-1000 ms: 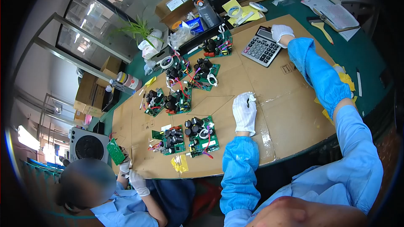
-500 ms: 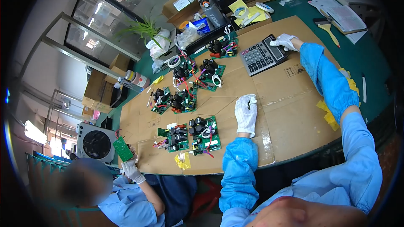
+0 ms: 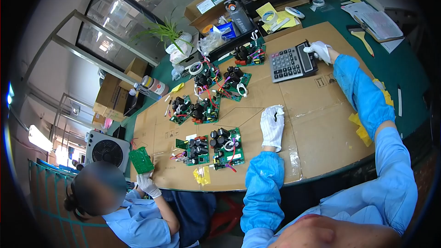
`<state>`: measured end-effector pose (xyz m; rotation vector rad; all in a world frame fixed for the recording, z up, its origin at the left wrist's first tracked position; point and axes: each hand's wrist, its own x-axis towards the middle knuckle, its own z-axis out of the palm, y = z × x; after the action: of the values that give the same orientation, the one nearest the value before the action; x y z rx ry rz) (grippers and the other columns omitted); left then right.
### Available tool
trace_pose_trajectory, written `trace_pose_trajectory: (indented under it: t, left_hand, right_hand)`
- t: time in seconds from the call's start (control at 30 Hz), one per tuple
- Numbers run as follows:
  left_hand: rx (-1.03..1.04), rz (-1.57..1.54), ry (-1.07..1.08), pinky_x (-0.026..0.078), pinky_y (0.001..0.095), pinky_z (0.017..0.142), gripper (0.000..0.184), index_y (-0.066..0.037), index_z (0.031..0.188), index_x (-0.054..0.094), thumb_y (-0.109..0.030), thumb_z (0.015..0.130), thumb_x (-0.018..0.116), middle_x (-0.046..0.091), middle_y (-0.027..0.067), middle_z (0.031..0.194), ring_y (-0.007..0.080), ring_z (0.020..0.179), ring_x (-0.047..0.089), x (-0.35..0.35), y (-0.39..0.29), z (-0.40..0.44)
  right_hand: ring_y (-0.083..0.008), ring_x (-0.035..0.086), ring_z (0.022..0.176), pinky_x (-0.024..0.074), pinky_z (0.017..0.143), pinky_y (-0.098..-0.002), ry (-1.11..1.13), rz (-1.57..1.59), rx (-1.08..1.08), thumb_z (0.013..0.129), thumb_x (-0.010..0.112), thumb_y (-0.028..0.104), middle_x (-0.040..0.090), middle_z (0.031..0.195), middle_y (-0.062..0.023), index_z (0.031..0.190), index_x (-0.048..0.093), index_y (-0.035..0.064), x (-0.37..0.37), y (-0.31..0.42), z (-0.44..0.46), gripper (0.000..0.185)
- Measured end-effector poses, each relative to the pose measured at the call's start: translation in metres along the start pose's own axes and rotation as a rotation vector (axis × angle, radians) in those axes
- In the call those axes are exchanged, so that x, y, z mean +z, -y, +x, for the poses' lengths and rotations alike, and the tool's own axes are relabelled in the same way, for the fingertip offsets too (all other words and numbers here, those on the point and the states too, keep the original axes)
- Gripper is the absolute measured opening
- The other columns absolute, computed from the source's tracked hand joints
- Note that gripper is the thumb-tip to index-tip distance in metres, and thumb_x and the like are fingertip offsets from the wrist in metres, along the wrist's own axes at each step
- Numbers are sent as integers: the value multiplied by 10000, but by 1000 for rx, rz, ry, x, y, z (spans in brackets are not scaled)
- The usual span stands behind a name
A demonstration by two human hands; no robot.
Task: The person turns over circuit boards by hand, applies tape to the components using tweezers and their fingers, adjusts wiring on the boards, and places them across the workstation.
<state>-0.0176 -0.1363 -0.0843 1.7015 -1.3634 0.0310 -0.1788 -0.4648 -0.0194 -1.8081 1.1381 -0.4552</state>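
A: Right side first. Position and grip?

B: White-gloved right hand [image 3: 318, 51] is at the display end of a grey rectangular calculator [image 3: 287, 62] with mostly dark keys. Grip is closed on the edge beside the display, thumb and fingers drawn together.

A: Where is the calculator?

B: On the far part of a flat brown cardboard sheet [image 3: 317, 124], which covers much of the green worktop [image 3: 387, 70]. Keys point left, display right.

A: Left?

B: White-gloved left hand [image 3: 272, 128] rests on the cardboard, nearer the wearer, well apart from the calculator. Fingers look curled in, and a dark patch shows near their ends. At this angle I cannot tell how far that grip is open, or whether anything sits inside it.

A: Nearest thing to it?

B: A green circuit board with black cylindrical components [image 3: 228, 149], just to its left. A smaller green circuit board [image 3: 196, 150] stands beside that one. A loose cluster of similar populated boards [image 3: 205, 111] lies farther back, with red and white wires among them.

A: Anyone else?

B: One co-worker at left, in a light-blue shirt [image 3: 138, 220]. That person's white-gloved hand [image 3: 149, 186] holds up a flat green board [image 3: 141, 160].

A: Right margin?

B: A yellow-handled flat brush [image 3: 363, 41] lies on the worktop, beside the cardboard.
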Motion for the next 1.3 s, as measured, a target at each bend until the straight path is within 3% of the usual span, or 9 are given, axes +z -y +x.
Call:
trace_pose_trajectory:
  t: [0.37, 0.63, 0.7, 0.77, 0.9, 1.03, 1.17, 1.23, 1.3]
  left_hand:
    - [31, 34, -8, 480, 438, 839, 129, -60, 979, 657, -148, 898, 607, 664, 141, 951, 341, 917, 614, 2, -1, 1]
    - [-14, 29, 4, 480, 436, 852, 121, -59, 968, 654, -135, 882, 615, 663, 143, 960, 348, 933, 613, 0, -3, 2]
    - [-3, 10, 5, 480, 431, 860, 123, -60, 971, 654, -137, 883, 617, 663, 142, 965, 349, 943, 612, -1, -4, 2]
    - [-9, 7, -3, 479, 431, 865, 125, -60, 970, 656, -141, 882, 619, 663, 141, 968, 349, 949, 612, 1, 1, 1]
    - [5, 33, -12, 490, 425, 846, 130, -59, 953, 674, -164, 906, 613, 675, 143, 950, 342, 921, 625, 1, 0, 2]
    - [14, 15, -33, 506, 425, 807, 157, -58, 935, 693, -196, 925, 620, 685, 152, 929, 342, 893, 640, 2, 3, 2]
    - [18, -50, -72, 479, 450, 781, 144, -52, 885, 656, -182, 916, 604, 650, 157, 877, 363, 858, 605, 0, -4, 2]
    - [-128, -6, 26, 486, 436, 767, 206, -31, 867, 659, -217, 940, 608, 650, 165, 859, 350, 814, 602, -3, -6, 5]
    - [-127, -73, 0, 492, 419, 766, 223, -15, 883, 668, -225, 942, 621, 656, 160, 859, 320, 792, 606, -3, -7, 3]
  right_hand:
    - [-72, 336, 426, 249, 390, -268, -717, 870, 181, 867, 726, 301, 433, 568, 46, 776, 522, 179, -53, -68, 47, 254]
    - [-182, 640, 618, 512, 529, -355, -1020, 1250, 309, 901, 670, 353, 707, 838, -74, 945, 621, 24, -37, -103, 114, 335]
    - [-176, 676, 691, 524, 597, -328, -917, 1276, 330, 965, 556, 367, 731, 921, -82, 1006, 607, 19, -37, -122, 127, 353]
    - [-160, 682, 743, 498, 583, -327, -559, -144, 4, 989, 529, 311, 724, 913, -82, 1016, 614, 16, -43, -179, 180, 308]
    - [-143, 599, 628, 384, 460, -341, -66, 1150, 33, 994, 532, 323, 706, 885, -112, 755, 641, 25, -42, -101, 105, 398]
    - [-93, 365, 490, 321, 433, -265, -48, 48, -236, 1005, 443, 305, 698, 819, -20, 977, 681, 51, -60, -12, 17, 349]
    - [-54, 482, 591, 378, 466, -254, 176, 468, -286, 1006, 512, 314, 656, 815, 20, 1124, 695, 99, -99, 19, -12, 306]
    - [-78, 558, 693, 419, 520, -247, -198, -211, -1076, 1001, 549, 308, 684, 946, -17, 1201, 673, 76, -114, 34, -47, 331]
    - [-102, 620, 953, 501, 853, -192, 37, 500, -422, 1051, 449, 260, 623, 1250, -71, 1354, 557, 20, -138, 56, -108, 401]
